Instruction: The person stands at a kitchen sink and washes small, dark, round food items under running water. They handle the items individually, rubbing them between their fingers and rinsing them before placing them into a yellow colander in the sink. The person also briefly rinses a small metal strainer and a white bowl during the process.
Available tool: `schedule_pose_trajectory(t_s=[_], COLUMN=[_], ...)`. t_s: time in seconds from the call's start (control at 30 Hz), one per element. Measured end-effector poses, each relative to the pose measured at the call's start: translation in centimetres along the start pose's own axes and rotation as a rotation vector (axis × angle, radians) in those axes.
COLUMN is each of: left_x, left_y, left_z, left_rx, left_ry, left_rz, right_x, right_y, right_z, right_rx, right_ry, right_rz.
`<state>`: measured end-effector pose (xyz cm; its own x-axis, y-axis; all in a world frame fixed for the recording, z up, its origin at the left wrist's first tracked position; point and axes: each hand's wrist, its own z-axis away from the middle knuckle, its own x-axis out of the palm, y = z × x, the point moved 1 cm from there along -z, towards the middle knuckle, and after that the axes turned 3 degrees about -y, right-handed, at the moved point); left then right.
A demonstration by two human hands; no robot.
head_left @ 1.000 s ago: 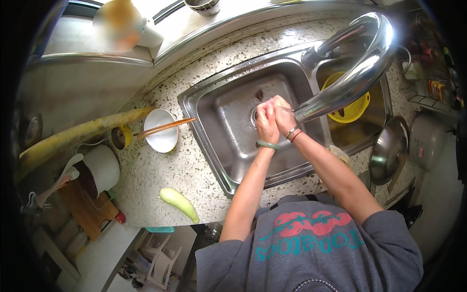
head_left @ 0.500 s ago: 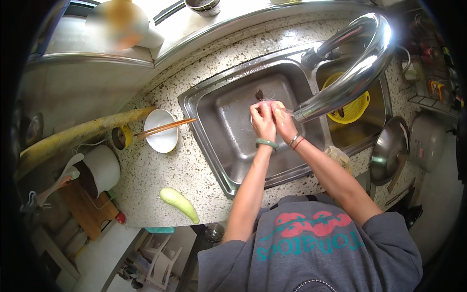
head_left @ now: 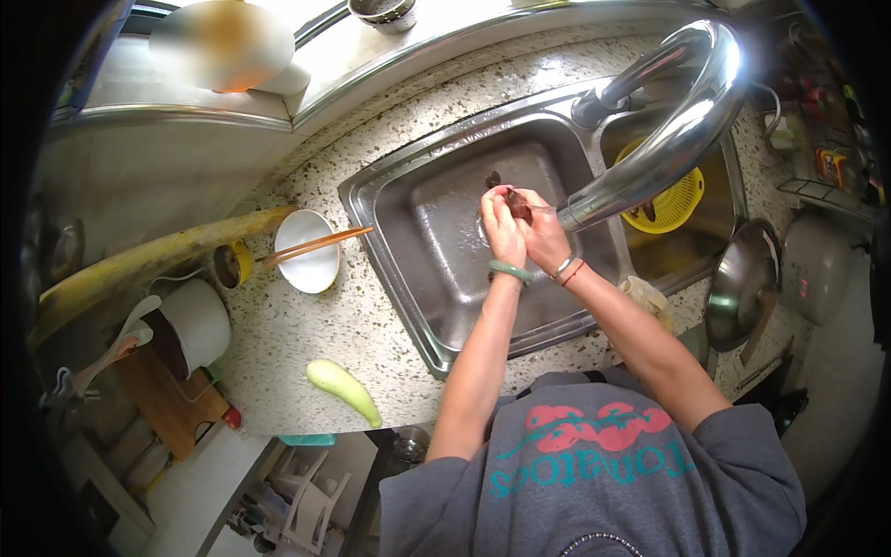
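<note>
Over the large basin of the steel sink [head_left: 418,223], my left hand [head_left: 502,230] and my right hand [head_left: 548,241] are cupped together. Between them sits a wet dark brown piece [head_left: 518,206], its kind unclear, with the fingers of both hands curled round it. The spout of the chrome faucet [head_left: 719,88] ends right beside my right hand. Another dark brown piece [head_left: 492,178] lies on the basin floor just beyond my fingers. A green bangle [head_left: 510,271] circles my left wrist; a silver band and a red string are on the right one.
In the smaller basin a yellow colander [head_left: 682,206] holds dark pieces. Left on the counter are a white bowl [head_left: 306,265] with chopsticks [head_left: 320,243] across it and a pale green gourd [head_left: 343,390]. A wok lid [head_left: 738,288] stands at the right.
My hands have parted slightly and turned, so the dark brown piece now shows between them. The other piece in the basin looks slightly shifted.
</note>
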<state>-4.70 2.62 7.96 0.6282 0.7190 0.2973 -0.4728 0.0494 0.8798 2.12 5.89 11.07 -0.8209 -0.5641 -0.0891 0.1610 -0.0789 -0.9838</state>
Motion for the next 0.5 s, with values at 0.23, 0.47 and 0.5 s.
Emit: schedule_pose_trajectory(t_s=[0.23, 0.47, 0.5], left_x=[1.0, -0.6, 0.0], left_y=[0.5, 1.2, 2.6], left_z=[1.0, -1.4, -1.2], left_rx=[0.172, -0.333, -0.387], left_ry=[-0.091, 0.033, 0.034], left_rz=[-0.107, 0.164, 0.258], right_x=[-1.3, -0.8, -1.1], right_y=[2.6, -1.4, -1.0], right_z=[-0.5, 0.3, 0.2], right_rx=[-0.074, -0.297, -0.079], right_ry=[-0.193, -0.185, -0.22], right_rz=[0.298, 0.419, 0.23])
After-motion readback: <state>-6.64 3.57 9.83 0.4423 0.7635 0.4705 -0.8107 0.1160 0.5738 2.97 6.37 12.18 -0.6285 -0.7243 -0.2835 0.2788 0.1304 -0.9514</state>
